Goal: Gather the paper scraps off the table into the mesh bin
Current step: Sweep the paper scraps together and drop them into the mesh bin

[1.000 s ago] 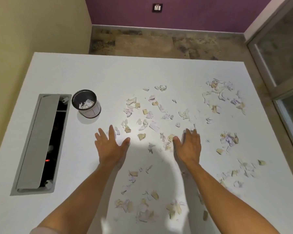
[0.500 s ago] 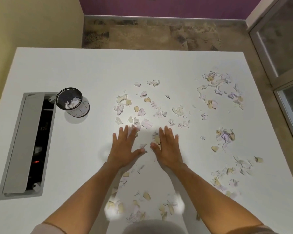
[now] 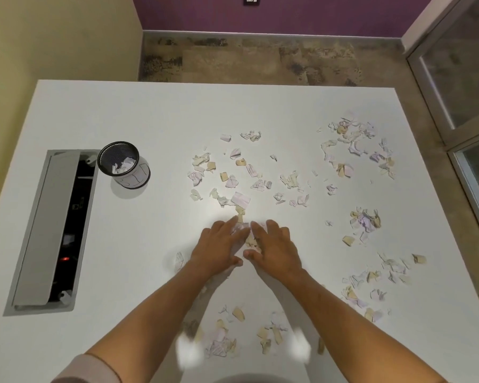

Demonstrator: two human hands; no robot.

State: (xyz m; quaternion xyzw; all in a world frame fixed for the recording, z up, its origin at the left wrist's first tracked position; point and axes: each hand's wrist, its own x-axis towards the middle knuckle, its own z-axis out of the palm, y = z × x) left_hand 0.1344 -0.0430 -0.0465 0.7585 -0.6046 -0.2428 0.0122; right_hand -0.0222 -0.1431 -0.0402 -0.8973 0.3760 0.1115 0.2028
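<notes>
Worktop carries everything. Mesh bin stands upright at L, w/ a few scraps in it, just beside the cable hatch set into the worktop's L edge. Paper scraps spread across centre, well R of the bin; more clusters at far R, mid R & near R. Another bunch lies near the front edge, between the forearms. Left hand & right hand sit side by side at centre (thumbs nearly touching), palms down, w/ a small heap between them. One scrap just L of the left wrist.
</notes>
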